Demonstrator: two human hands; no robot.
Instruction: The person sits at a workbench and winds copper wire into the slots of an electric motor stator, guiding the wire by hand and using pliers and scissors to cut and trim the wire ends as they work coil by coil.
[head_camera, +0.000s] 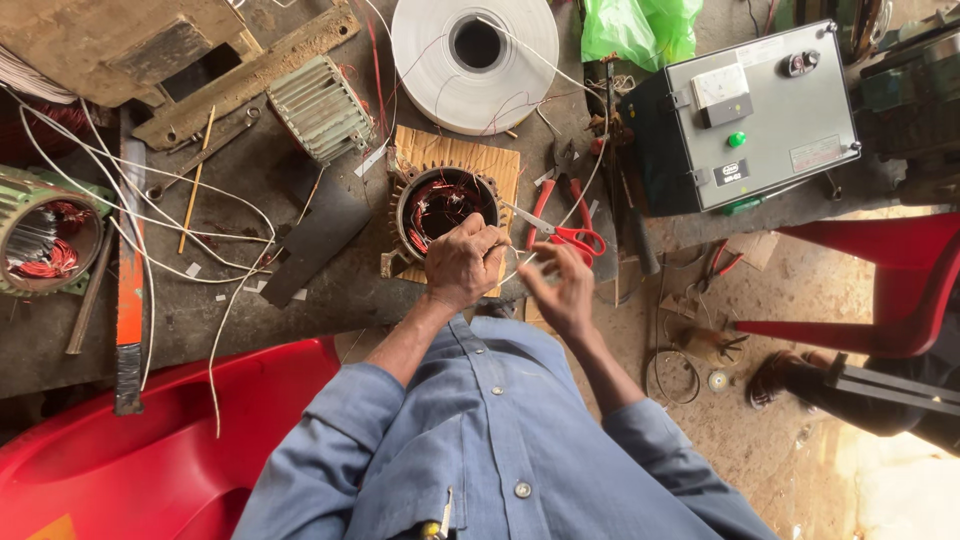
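Observation:
A small motor stator (440, 208) with red copper windings sits on a wooden block (470, 158) at the bench edge. My left hand (465, 262) rests on the stator's near rim, its fingers pinched on a thin white thread (560, 78). The thread comes down from a big white roll (440, 75) at the back. My right hand (560, 290) is just right of the left, off the bench edge and slightly blurred. It pinches the same thread with its other fingers spread. Red-handled scissors (570, 236) lie right beside both hands.
A grey control box (770, 120) stands at the right and a green bag (640, 25) behind it. A second stator (45, 235), a finned housing (320, 105), loose white wires and an orange blade (130, 270) lie to the left. Red chairs (150, 440) (890, 290) flank me. Another person's sandalled foot (785, 375) is at the right.

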